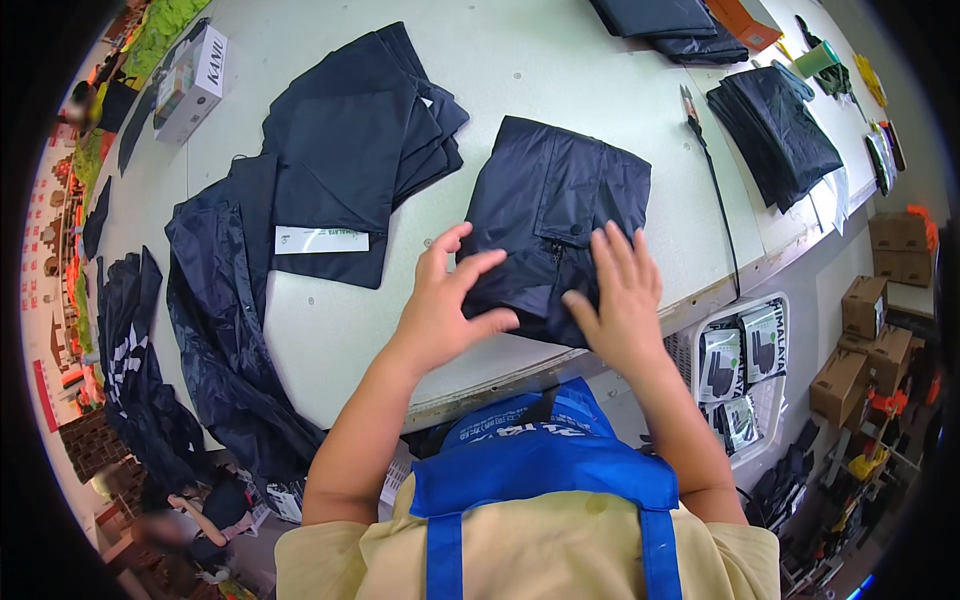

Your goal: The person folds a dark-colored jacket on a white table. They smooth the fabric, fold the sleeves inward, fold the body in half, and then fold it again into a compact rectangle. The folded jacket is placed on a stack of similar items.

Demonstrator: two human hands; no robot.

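Partly, hands (pixel 440 310) (pixel 625 305) cover the folded garment (pixel 515 200); its underside is hidden.

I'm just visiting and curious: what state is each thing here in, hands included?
Left hand: open, fingers spread at the garment's left side
Right hand: open, over the garment's right side
Dark flapped garment: folded, lying on the table
Dark fabric pieces: flat, fanned in a pile
Long dark garment: unfolded, draped over the table edge
White basket: holding packages
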